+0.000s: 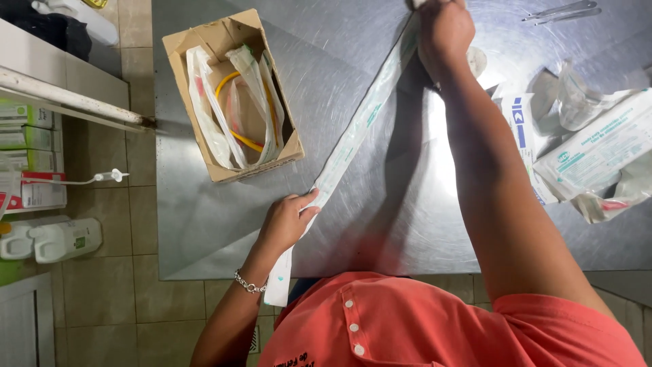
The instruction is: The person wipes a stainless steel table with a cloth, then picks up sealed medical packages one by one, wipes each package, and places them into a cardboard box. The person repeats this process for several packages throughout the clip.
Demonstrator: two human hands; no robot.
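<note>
Both hands stretch a long sealed pouch flat along the steel table, left hand pinching its near end, right hand gripping the far end; peeling it open looks next

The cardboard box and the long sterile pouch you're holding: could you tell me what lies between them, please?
Only bare steel table shows between the cardboard box and the long pouch in the head view.

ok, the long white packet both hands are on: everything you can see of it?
The long packet is a narrow, flat white strip with green print, seemingly paper and film. It lies stretched diagonally across the metal table, its near end hanging past the edge. The left hand presses its lower part; the right hand grips the far end.
</note>
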